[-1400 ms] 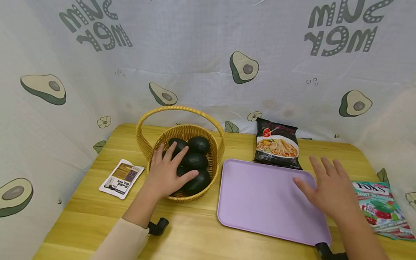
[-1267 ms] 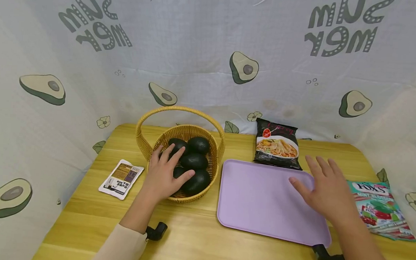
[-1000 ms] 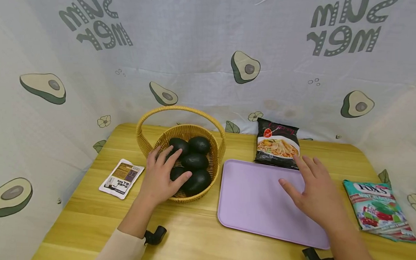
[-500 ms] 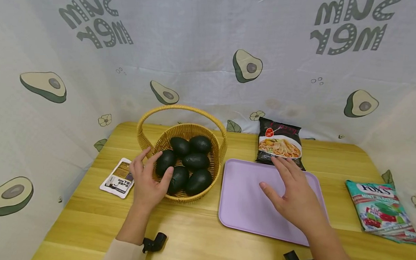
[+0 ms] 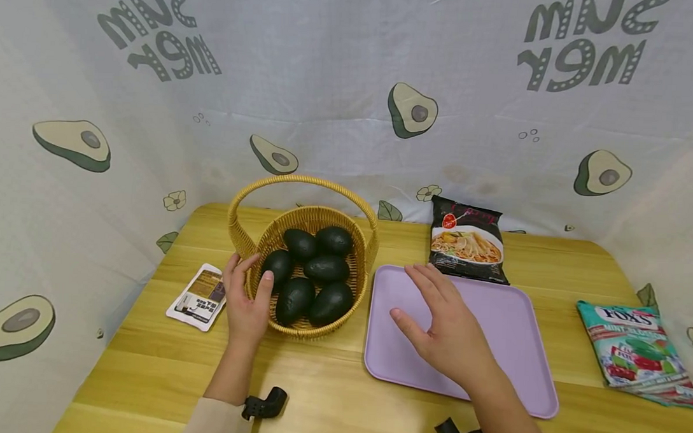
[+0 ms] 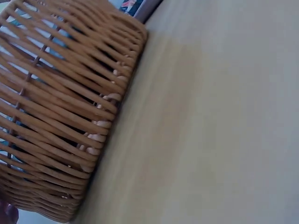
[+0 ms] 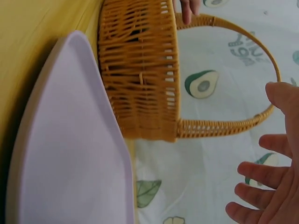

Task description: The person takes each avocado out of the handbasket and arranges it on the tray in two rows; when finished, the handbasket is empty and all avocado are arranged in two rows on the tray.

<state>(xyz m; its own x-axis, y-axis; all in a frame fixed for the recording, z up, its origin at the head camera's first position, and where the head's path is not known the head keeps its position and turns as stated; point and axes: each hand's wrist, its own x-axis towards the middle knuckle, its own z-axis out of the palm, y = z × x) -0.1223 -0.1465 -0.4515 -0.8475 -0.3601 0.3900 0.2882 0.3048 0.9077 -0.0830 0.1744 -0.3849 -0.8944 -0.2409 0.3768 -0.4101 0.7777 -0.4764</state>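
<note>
Left hand (image 5: 246, 302) has slid from avocados (image 5: 313, 272) to basket (image 5: 353, 268) rim

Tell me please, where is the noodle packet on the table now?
In the head view, the noodle packet lies at the back of the table, just behind the purple tray and to the right of the basket.

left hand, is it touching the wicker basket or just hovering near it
Touching. In the head view the left hand wraps the near-left rim of the wicker basket, thumb hooked over the edge. The right wrist view also shows a fingertip on that rim.
</note>
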